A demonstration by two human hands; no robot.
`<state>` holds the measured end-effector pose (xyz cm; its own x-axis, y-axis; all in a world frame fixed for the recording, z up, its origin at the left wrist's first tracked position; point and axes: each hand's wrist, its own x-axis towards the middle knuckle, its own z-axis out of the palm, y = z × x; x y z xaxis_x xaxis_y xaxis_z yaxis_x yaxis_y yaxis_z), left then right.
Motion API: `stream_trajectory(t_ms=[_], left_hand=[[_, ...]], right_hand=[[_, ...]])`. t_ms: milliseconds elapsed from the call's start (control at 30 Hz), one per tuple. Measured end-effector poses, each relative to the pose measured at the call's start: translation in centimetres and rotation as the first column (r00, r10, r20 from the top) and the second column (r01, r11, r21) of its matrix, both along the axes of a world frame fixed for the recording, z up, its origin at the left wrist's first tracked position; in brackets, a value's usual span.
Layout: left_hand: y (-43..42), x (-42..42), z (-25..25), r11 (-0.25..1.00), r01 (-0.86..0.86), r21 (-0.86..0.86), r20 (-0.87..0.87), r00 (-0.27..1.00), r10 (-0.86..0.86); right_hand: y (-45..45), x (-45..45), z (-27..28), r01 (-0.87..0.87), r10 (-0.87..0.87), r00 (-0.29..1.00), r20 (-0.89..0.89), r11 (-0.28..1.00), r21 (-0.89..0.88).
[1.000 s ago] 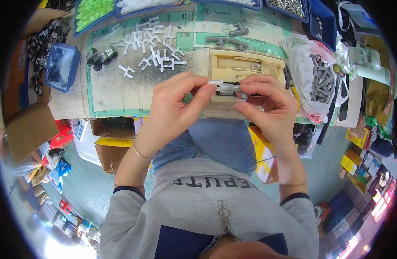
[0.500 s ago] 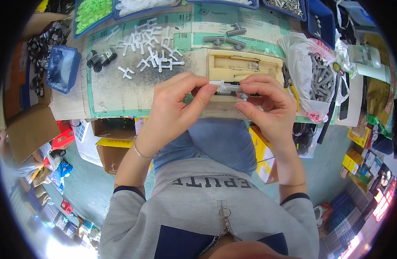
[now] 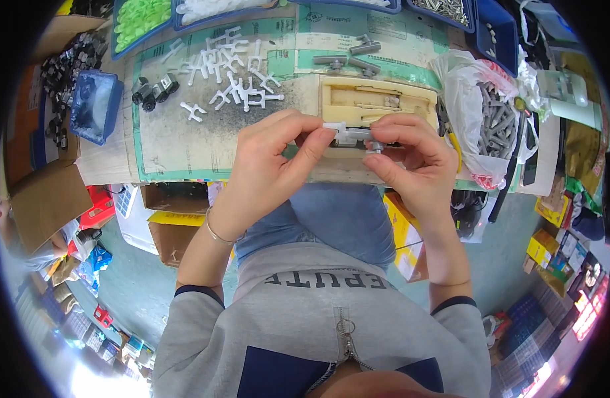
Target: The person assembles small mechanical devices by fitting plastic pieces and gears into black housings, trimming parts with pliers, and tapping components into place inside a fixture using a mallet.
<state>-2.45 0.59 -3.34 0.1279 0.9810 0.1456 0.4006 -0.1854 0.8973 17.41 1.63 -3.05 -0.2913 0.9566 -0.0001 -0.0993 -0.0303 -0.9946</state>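
Observation:
My left hand pinches a white plastic fitting between thumb and index finger. In my right hand is a grey plastic fitting, with a small knob at its lower side near the thumb. The two fittings meet end to end over the near edge of the cream tray; whether they are joined I cannot tell. Beyond my left hand lies a loose pile of white branched plastic pieces. Several grey fittings like the held one rest behind the tray.
Dark grey parts sit at left beside a blue bin. Blue trays of green pieces and metal pins line the back. At right stands a plastic bag of grey parts, with a black rod alongside.
The grey fitting in my right hand has turned and shifted slightly, now showing more of its side. My left hand has hardly moved.

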Motion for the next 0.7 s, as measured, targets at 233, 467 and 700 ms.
stream_trajectory(t_ms=[233,467,700], left_hand=[[0.1,-0.2,0.1,1.0,0.002,-0.005,-0.005,1.0,-0.002],[-0.2,-0.2,0.2,1.0,0.006,-0.001,-0.005,1.0,-0.006],[-0.3,0.3,0.0,0.999,-0.009,-0.032,0.1,0.995,0.012]], right_hand=[[0.0,-0.2,-0.1,0.007,-0.007,1.0,-0.021,1.0,0.0],[-0.1,0.0,0.1,0.0,-0.002,0.999,-0.042,0.999,-0.048],[-0.6,0.9,0.6,0.009,-0.008,1.0,0.019,1.0,-0.024]])
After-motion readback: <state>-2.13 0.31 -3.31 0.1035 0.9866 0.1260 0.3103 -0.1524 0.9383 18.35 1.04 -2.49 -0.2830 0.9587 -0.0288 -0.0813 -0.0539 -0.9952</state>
